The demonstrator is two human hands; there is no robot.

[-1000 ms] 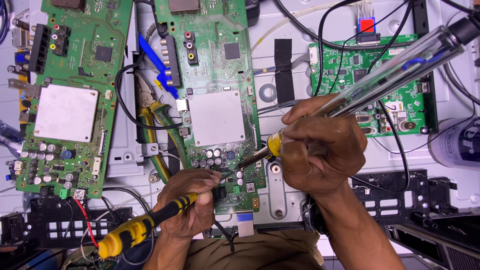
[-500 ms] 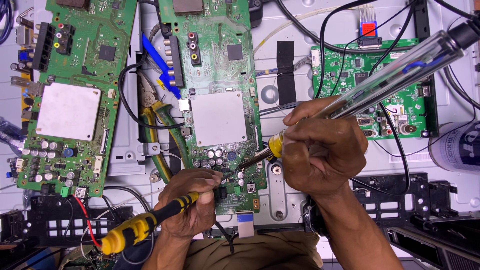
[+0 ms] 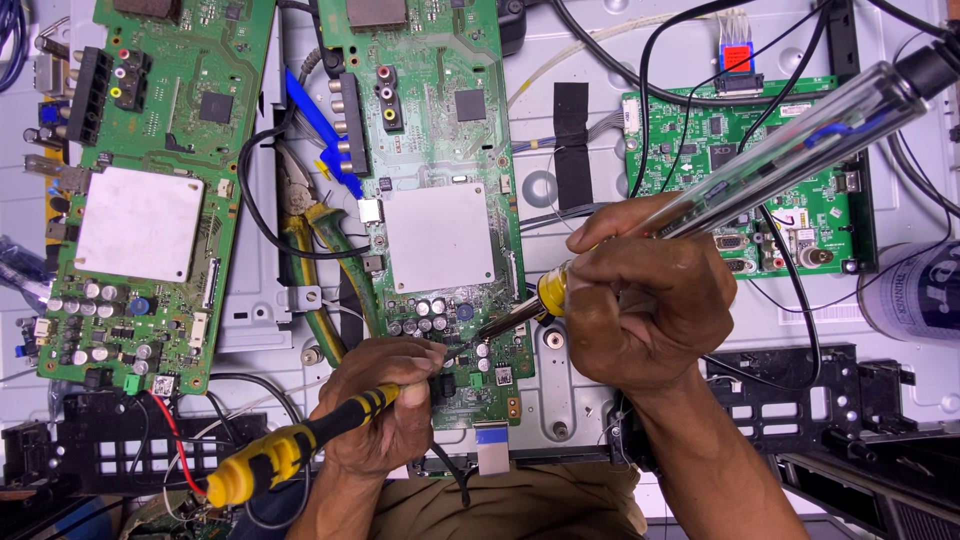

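Soldering is under way on the middle green circuit board with the square silver shield (image 3: 440, 235), which lies flat on the bench (image 3: 585, 400) between 2 other green boards. The right hand (image 3: 650, 300) wraps its fingers tightly round the clear-handled soldering iron with a yellow collar (image 3: 760, 165), its dark tip slanting down to the lower edge of that board, just beside a cluster of small silver capacitors (image 3: 425, 315). The left hand (image 3: 385, 410) grips a black-and-yellow-handled tool (image 3: 290, 450), fingers closed round the shaft, its working end hidden under the fingertips near the same spot. Judging by this, the work sits mid-step: both tools meet at 1 joint, nothing is lifted free, and the board looks otherwise fully populated. Whether the joint has melted cannot be told.
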